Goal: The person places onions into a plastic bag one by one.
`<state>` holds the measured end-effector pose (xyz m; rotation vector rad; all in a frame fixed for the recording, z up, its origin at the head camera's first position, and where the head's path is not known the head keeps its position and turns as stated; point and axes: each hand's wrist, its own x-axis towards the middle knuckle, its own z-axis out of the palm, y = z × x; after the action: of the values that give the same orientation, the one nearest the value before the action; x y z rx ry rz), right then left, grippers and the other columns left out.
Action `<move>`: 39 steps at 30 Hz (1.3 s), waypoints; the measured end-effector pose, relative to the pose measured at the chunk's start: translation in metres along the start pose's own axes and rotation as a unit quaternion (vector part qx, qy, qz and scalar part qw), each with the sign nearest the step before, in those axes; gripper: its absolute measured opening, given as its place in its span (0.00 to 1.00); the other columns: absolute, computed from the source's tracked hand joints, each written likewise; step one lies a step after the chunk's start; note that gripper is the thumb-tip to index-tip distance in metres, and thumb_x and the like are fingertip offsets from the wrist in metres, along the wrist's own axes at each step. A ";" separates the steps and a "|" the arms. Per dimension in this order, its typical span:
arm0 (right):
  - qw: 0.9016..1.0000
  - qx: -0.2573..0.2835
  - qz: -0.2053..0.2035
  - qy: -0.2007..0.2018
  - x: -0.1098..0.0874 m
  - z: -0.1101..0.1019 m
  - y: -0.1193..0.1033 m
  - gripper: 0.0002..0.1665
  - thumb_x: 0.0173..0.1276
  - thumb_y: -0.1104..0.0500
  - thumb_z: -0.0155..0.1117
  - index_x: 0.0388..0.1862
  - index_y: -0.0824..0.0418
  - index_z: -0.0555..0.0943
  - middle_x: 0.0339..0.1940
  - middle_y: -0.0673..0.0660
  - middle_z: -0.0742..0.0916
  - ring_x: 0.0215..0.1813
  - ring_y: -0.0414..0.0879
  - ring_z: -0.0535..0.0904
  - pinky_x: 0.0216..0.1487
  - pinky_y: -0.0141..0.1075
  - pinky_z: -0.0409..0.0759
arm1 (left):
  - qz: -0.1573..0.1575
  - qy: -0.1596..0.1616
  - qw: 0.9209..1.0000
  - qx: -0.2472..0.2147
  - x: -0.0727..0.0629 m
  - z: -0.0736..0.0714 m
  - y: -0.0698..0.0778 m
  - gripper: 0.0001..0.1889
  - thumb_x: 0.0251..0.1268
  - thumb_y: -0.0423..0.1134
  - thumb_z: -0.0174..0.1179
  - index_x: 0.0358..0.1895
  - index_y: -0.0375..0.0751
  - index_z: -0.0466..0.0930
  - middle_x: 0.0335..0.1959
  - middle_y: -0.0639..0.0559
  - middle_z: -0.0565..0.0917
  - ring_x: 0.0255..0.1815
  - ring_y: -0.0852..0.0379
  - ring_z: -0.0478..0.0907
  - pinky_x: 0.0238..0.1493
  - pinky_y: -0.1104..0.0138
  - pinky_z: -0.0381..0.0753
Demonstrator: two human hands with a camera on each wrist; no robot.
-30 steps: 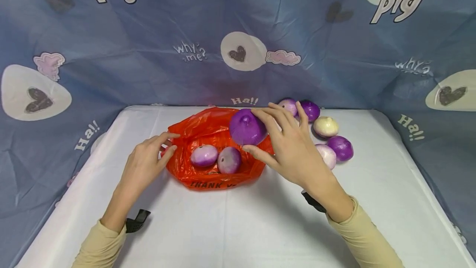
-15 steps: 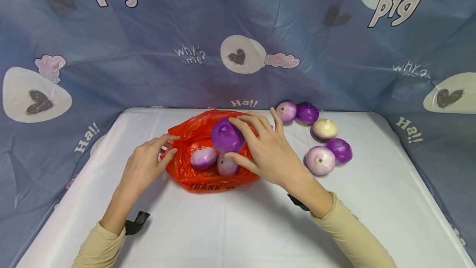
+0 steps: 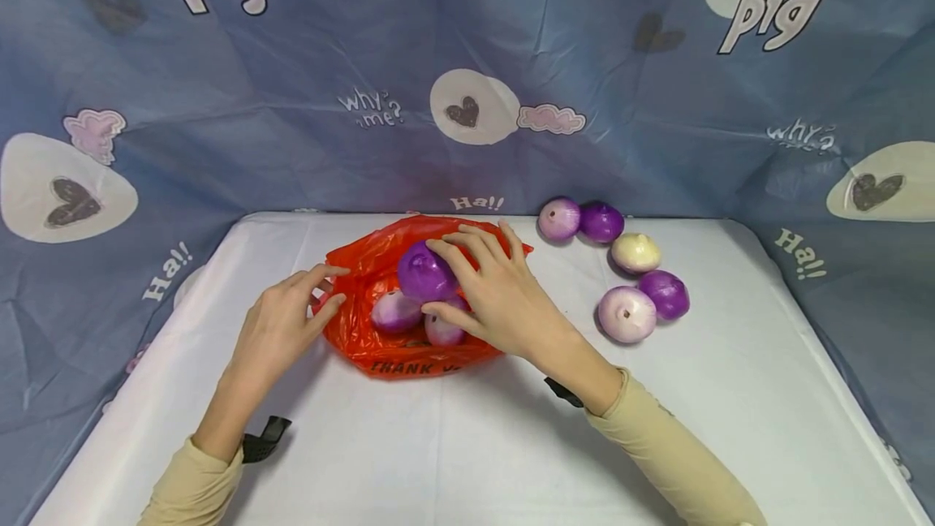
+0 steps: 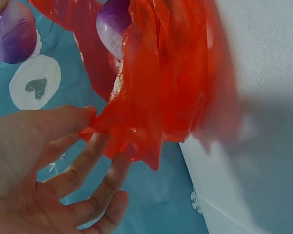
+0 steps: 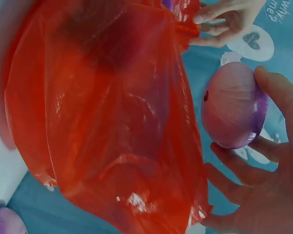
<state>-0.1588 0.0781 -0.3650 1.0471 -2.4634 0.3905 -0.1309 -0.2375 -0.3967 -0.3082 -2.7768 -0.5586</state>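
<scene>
Above the red plastic bag (image 3: 368, 246) the left hand (image 3: 283, 321) pinches, the right hand (image 3: 506, 296) clamps fingertips on a purple onion (image 3: 424, 273), nub up, long axis roughly level.

The right hand (image 3: 500, 291) grips a purple onion (image 3: 421, 273); below its fingers (image 3: 454, 261), two paler onions (image 3: 393, 313) sit in a red plastic bag (image 3: 374, 247).

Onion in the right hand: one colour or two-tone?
Two-tone: the onion goes from pale pink to purple. Best in the right wrist view.

Beige, close-fitting sleeves (image 3: 675, 449), lightly wrinkled, end in plain edges; a black, angular fitting (image 3: 263, 441) juts out beside each one.
</scene>
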 end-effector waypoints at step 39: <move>0.987 -0.062 0.070 -0.129 0.027 0.061 0.009 0.46 0.76 0.28 0.62 0.80 0.55 0.70 0.67 0.61 0.85 0.70 0.59 0.80 0.80 0.64 0.68 | -0.013 0.002 1.000 -0.006 -0.001 -0.001 -0.004 0.17 0.74 0.37 0.67 0.62 0.50 0.84 0.43 0.43 0.92 0.38 0.45 0.88 0.28 0.56 0.83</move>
<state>-0.1990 0.0428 -0.4051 0.9255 -2.7615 0.1485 -0.1311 -0.2417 -0.3980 -0.2743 -2.7786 -0.5806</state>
